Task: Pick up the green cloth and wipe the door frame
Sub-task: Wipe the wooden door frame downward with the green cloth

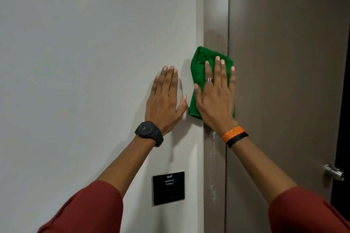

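Observation:
The green cloth lies flat against the brown door frame, a vertical strip between the wall and the door. My right hand presses on the cloth with fingers spread, covering its lower right part. Wet streaks show on the frame below that hand. My left hand rests flat on the grey wall just left of the cloth, fingers apart, holding nothing.
The brown door stands right of the frame, with a metal handle at its lower right edge. A black square wall panel sits on the wall below my left hand, near the frame.

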